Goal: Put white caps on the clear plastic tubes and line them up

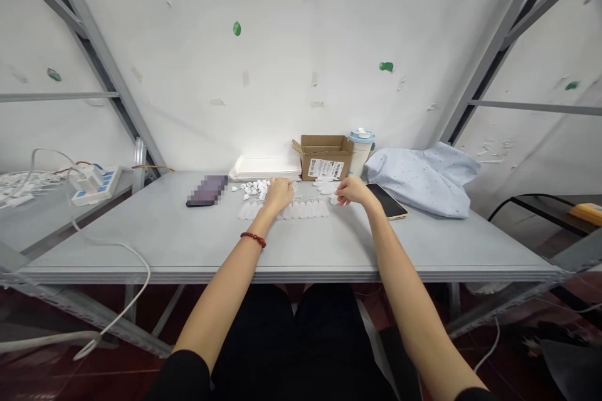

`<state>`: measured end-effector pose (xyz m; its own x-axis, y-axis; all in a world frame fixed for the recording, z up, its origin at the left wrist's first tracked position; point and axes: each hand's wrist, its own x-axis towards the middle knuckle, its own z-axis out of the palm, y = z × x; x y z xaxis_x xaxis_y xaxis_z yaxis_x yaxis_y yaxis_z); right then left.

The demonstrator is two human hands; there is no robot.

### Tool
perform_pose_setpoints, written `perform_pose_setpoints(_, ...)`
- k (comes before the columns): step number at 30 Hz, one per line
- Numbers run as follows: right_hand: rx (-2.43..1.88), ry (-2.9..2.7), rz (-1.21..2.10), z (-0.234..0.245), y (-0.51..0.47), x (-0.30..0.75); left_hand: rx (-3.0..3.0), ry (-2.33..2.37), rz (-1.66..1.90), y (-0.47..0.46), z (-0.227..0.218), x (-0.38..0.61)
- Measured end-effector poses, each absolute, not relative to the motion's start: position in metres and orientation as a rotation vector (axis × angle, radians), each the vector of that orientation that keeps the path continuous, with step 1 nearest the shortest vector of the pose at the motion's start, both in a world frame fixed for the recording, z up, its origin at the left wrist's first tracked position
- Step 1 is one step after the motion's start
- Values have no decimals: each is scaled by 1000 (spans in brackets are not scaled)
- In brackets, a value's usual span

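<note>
Two hands rest on the grey table [164,232]. The left hand [278,193], a red bead bracelet [253,239] at its wrist, lies knuckles-up between a loose heap of small white pieces [254,188] and a row of white pieces [305,209], fingers curled down together; whether they grip anything cannot be told. The right hand [352,190] pinches one white piece [333,200] at the row's right end. Behind stand a cardboard box [324,156], a cup [361,149] and a white tray [266,168]; a phone [388,202] lies just beside the right hand.

A cardboard box [324,156], cup [360,151], blue cloth [423,178] and phone [388,202] lie on the table [164,235].
</note>
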<state>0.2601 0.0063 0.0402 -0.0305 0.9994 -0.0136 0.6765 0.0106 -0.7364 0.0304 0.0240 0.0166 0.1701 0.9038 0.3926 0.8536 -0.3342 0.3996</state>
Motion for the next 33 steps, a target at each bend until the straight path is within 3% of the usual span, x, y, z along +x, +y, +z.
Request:
perform_pose_setpoints(6,-1909,-1866,244,39,7,278,2312,1867,698,25,13,25)
perform_pose_setpoints(16,-1915,-2005,297,34,10,273,2353,1878,637,26,11,26)
perform_pose_setpoints(33,-1957,-2229,147,34,7,253,2260,1632,1096,32,18,26)
